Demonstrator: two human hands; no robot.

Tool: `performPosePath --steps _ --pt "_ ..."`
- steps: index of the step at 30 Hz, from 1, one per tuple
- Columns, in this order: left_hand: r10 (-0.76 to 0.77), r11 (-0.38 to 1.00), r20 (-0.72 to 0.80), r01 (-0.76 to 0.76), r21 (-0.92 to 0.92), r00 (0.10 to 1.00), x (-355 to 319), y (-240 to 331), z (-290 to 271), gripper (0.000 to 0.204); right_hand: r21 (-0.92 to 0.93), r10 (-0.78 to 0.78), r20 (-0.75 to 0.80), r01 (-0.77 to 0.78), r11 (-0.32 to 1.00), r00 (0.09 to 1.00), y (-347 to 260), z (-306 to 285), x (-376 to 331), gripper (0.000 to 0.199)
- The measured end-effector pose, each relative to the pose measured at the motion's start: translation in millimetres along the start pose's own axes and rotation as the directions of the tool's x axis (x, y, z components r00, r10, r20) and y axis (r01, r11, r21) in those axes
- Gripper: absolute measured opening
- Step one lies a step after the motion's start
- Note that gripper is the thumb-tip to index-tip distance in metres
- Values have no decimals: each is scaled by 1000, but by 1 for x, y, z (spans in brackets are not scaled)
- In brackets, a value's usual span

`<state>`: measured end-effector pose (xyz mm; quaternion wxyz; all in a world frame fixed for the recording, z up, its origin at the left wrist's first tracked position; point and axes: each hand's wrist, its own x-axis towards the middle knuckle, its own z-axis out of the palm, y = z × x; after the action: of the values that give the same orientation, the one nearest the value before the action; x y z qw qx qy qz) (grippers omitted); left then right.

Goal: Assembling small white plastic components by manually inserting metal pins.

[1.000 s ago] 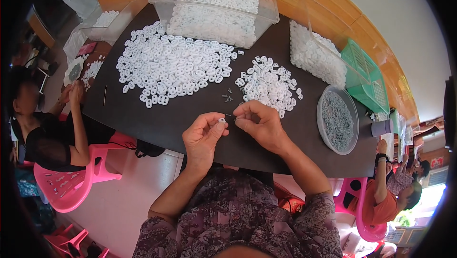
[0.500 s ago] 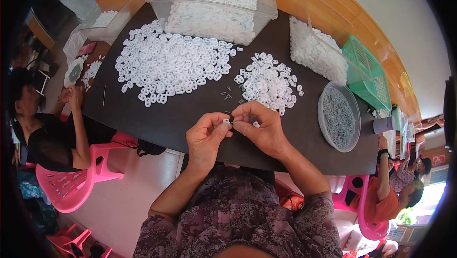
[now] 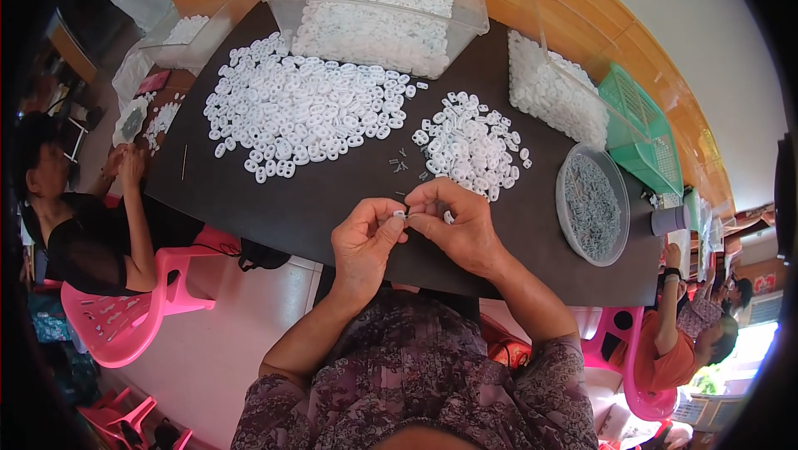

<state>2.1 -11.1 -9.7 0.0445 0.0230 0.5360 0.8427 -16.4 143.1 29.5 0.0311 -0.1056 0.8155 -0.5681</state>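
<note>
Left hand point(image 3: 362, 240) pinches small white plastic piece point(image 3: 399, 214) between thumb and fingers, above dark brown table point(image 3: 274, 213), nearer the person than the heaped white oval two-hole plastic pieces point(image 3: 472, 147). Right hand point(image 3: 455, 228) meets it, thumb and index drawn close; cannot tell what they grip. Round translucent plastic tub point(image 3: 625, 230) of grey bits stands right.

Looked bright and even over the table point(image 3: 237, 201), with soft grey shading among the white pieces point(image 3: 303, 108) toward its far edge. Flared to near white at the window point(image 3: 756, 345), well beyond the right edge. Was dimmer past the far left corner. Bowed straight lines and fell to black around the outer rim. Seemed slightly soft at the fingertips point(image 3: 393, 226), perhaps just too small to judge.
</note>
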Motion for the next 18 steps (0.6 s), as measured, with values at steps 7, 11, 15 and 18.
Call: performPosePath --steps 7,11,15,18 --pt "56 997 -21 -55 59 998 -2 -2 4 8 10 3 -2 -3 1000 1000 0 1 -2 17" --pt "121 981 -33 -115 154 992 -5 -8 3 7 45 16 2 -16 999 1000 0 4 -4 16" --pt "80 993 -49 -76 91 996 -5 -3 4 9 114 37 -43 -31 993 998 2 7 -7 17" --pt "46 998 -51 -44 39 998 -6 2 3 12 130 6 -63 2 992 998 2 8 -8 18"
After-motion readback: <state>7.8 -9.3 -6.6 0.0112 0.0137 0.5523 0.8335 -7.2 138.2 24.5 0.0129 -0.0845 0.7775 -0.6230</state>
